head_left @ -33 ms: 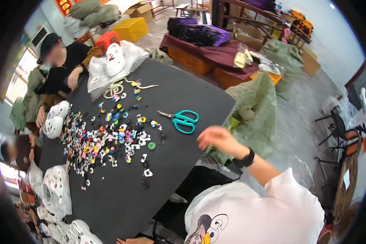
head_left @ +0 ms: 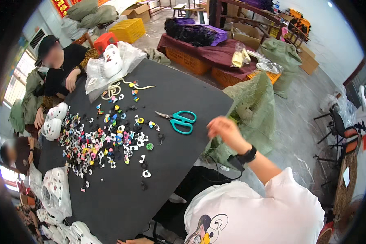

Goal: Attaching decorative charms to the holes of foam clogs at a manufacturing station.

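My right hand (head_left: 227,131) hovers by the table's right edge, fingers loosely bent and apart, with nothing seen in it. Nearest to it, teal-handled scissors (head_left: 182,121) lie on the dark table (head_left: 179,85), blades spread slightly and pointing left. Only a sliver of my left hand (head_left: 137,241) shows at the lower edge, by the table's near side; most of its fingers are cut off. A wide heap of small colourful shoe charms (head_left: 97,142) covers the table's middle left. A green round charm (head_left: 149,147) lies at its right side.
White clogs (head_left: 53,122) and a bagged white clog (head_left: 112,61) stand along the far sides; more bagged clogs (head_left: 56,191) line the left. A cream cord (head_left: 112,91) lies near the back. Another person's hand (head_left: 72,80) rests at the far edge. A green woven sack (head_left: 252,114) stands right.
My right hand has shifted a little to the right, away from the scissors and the table edge. The view has moved slightly; the things on the table lie as before.
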Demonstrator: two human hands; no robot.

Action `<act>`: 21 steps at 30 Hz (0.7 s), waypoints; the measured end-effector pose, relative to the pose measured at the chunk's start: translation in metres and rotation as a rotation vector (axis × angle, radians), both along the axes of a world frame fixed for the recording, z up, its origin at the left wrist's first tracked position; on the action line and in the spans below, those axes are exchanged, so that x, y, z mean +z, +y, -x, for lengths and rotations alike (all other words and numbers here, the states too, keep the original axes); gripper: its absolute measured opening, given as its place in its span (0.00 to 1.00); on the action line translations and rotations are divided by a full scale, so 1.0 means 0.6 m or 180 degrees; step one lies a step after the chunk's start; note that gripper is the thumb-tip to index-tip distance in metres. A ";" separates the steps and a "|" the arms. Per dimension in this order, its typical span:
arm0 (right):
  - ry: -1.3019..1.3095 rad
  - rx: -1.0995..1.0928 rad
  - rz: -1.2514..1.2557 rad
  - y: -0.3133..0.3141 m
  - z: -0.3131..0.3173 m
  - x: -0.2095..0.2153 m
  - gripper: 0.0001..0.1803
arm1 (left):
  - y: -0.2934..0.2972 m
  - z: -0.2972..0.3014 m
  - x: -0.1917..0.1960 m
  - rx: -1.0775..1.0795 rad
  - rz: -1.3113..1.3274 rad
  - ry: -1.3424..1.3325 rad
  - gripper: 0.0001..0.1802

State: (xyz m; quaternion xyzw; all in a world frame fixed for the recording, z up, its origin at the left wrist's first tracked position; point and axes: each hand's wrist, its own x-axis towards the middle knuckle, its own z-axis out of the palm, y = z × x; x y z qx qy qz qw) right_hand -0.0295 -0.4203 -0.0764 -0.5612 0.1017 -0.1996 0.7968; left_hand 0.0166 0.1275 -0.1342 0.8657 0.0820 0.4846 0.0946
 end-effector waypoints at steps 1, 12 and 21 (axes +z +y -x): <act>-0.0079 -0.1003 -0.0315 -0.040 0.014 -0.028 0.10 | -0.004 0.000 0.002 -0.0031 0.0035 0.0035 0.23; 0.3430 -0.0622 0.3024 -0.288 0.083 -0.402 0.26 | 0.005 0.011 0.011 0.0143 -0.0021 0.0363 0.21; 0.3734 -0.1509 0.1943 -0.349 0.154 -0.422 0.38 | -0.010 0.029 0.044 0.0142 -0.0169 0.0657 0.24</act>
